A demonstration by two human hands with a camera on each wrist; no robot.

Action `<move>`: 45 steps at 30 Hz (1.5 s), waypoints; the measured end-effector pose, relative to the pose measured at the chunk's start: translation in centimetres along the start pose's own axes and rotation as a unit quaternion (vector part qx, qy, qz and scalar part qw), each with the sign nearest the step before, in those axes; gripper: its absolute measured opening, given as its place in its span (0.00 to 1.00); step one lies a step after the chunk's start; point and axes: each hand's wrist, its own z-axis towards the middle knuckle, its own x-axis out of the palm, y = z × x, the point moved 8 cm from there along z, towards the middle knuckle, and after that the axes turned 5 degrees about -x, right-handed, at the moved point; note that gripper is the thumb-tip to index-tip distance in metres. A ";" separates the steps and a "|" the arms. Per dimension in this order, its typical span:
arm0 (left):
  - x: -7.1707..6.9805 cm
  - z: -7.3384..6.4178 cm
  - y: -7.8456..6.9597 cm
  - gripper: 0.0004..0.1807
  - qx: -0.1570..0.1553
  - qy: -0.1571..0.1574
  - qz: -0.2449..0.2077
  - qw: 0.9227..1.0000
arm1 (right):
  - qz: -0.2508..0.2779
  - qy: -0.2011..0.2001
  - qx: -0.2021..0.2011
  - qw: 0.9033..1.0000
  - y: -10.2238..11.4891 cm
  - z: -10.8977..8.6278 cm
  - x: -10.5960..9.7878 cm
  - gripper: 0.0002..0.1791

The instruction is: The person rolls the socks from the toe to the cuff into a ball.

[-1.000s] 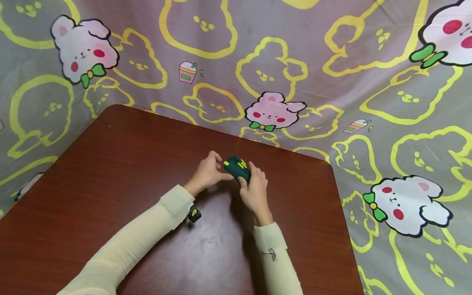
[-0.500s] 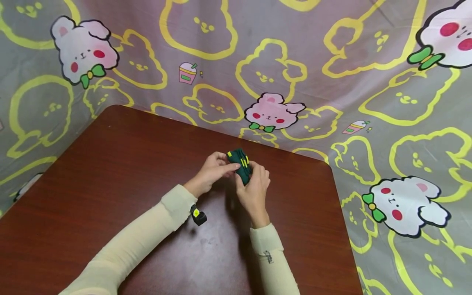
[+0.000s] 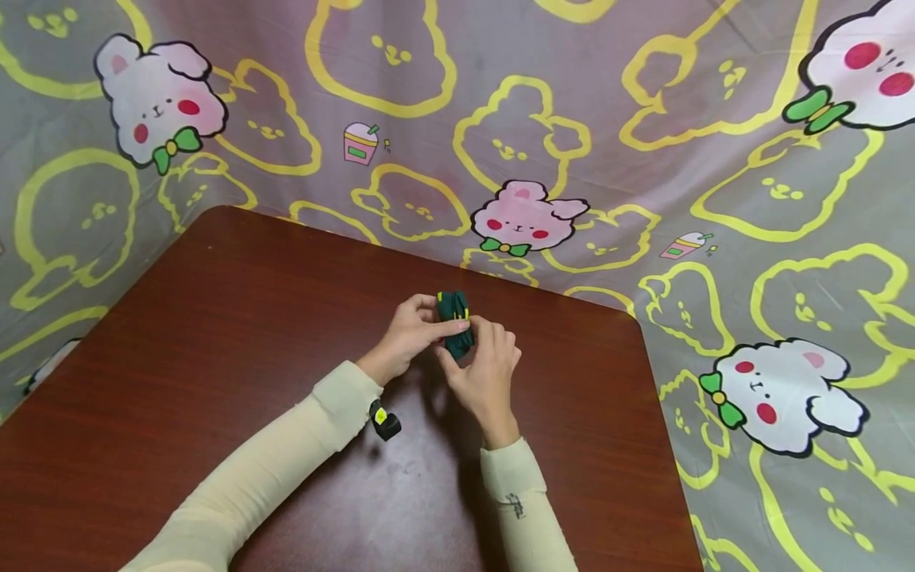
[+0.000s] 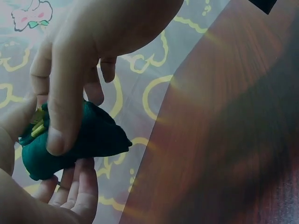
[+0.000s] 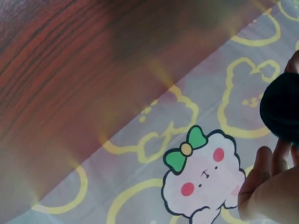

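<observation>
Brown wood-grain table (image 3: 214, 342) with a bunny-print cloth (image 3: 643, 119) hung behind it and along the right. Head view: both hands meet above the far middle of the table, clear of the surface, with a small dark-green sock bundle (image 3: 454, 322) with yellow marks between them. Left hand (image 3: 411, 334) pinches its upper left side, fingers curled on it; right hand (image 3: 486, 373) cups it from below and right, thumb up against it. Change over the last second: the bundle lay wider and tilted across the fingers, now it stands more on end and looks more compact, and the hands have closed in and lifted slightly toward the back edge. My read is the roll is being tightened or tucked, near done. Long axis now runs roughly near-to-far in this view, yellow-marked end away from the person, darker end down into the right palm. A small black clip with a yellow dot (image 3: 384, 419) sits at the left cuff. Left wrist view: left hand (image 4: 79, 70) has its thumb pressed on the green bundle (image 4: 88, 140), the right hand's fingers (image 4: 79, 196) under it; yellow bits show at the left end, blunt end points right, table below. Right wrist view: only a dark rounded edge of the bundle (image 5: 281, 109) at the right border, fingertips (image 5: 264, 172) beneath; grip itself is out of frame here.
</observation>
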 end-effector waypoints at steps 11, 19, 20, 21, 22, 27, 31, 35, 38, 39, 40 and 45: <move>1.3 -0.2 -0.4 0.27 0.056 0.061 0.086 0.993 | 0.196 -0.035 0.116 0.973 -2.6 -0.3 -0.9 0.11; 1.5 -0.6 -0.8 0.21 0.083 0.040 0.229 0.969 | 0.194 -0.048 0.114 0.973 -2.9 -0.1 -1.2 0.05; 1.6 -0.7 -1.0 0.21 0.091 0.036 0.249 0.964 | 0.192 -0.049 0.115 0.973 -3.0 -0.1 -1.2 0.04; 1.7 -0.8 -1.2 0.22 0.103 0.033 0.268 0.957 | 0.191 -0.048 0.116 0.974 -3.0 0.0 -1.3 0.03; 1.8 -0.8 -1.4 0.22 0.116 0.028 0.286 0.951 | 0.191 -0.045 0.118 0.974 -2.9 0.0 -1.3 0.03; 2.0 -1.1 -2.2 0.26 0.160 0.015 0.316 0.935 | 0.211 -0.024 0.124 0.969 -2.8 0.4 -1.5 0.03; 1.6 -1.1 -2.1 0.26 0.142 0.029 0.285 0.947 | 0.265 0.020 0.132 0.955 -2.6 0.6 -1.6 0.02; 1.4 -0.8 -1.4 0.22 0.110 0.056 0.236 0.964 | 0.329 0.076 0.124 0.933 -1.5 0.8 -1.8 0.05; 1.2 -0.6 -0.9 0.19 0.088 0.057 0.207 0.973 | 0.361 0.110 0.119 0.918 -0.9 0.8 -1.7 0.07; 1.1 -0.5 -0.8 0.18 0.084 0.052 0.209 0.973 | 0.367 0.118 0.117 0.915 -0.8 0.8 -1.6 0.08; 1.1 -0.5 -0.7 0.18 0.081 0.047 0.217 0.972 | 0.373 0.123 0.118 0.912 -1.0 0.8 -1.3 0.08; 1.7 -0.8 -1.1 0.14 0.119 0.042 0.334 0.934 | 0.341 0.114 0.114 0.926 -2.2 0.7 -0.3 0.09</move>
